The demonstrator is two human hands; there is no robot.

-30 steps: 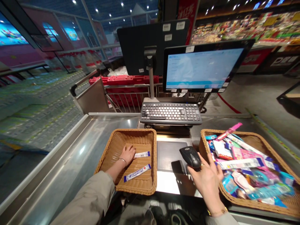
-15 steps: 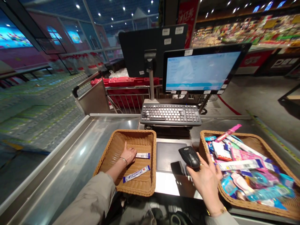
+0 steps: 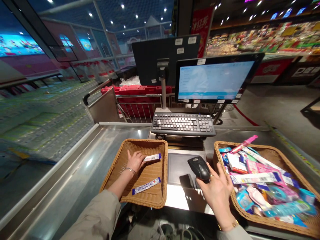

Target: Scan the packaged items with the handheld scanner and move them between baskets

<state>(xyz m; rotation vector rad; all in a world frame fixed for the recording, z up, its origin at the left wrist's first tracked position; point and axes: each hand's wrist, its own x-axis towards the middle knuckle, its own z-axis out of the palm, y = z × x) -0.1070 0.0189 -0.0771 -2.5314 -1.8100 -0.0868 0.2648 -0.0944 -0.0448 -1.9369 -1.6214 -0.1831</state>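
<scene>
My left hand [image 3: 135,160] is inside the left wicker basket [image 3: 125,193], its fingers holding the end of a white and blue toothpaste box [image 3: 152,157]. A second long blue and white box [image 3: 146,185] lies flat in the same basket, nearer to me. My right hand [image 3: 217,190] grips a black handheld barcode scanner [image 3: 199,167] over the flat scan plate [image 3: 178,164]. Its fingers spread toward the right basket [image 3: 272,218].
The right basket is heaped with several toothbrush and toothpaste packs [image 3: 260,180]. Behind the baskets stand a keyboard [image 3: 183,124], a lit monitor [image 3: 215,80] and a customer display's dark back [image 3: 162,56]. A shopping trolley [image 3: 130,103] is past the steel counter [image 3: 82,166].
My left hand has moved the small box toward the far side of the left basket. The scanner hand has drifted slightly up and left. The view has shifted a little.
</scene>
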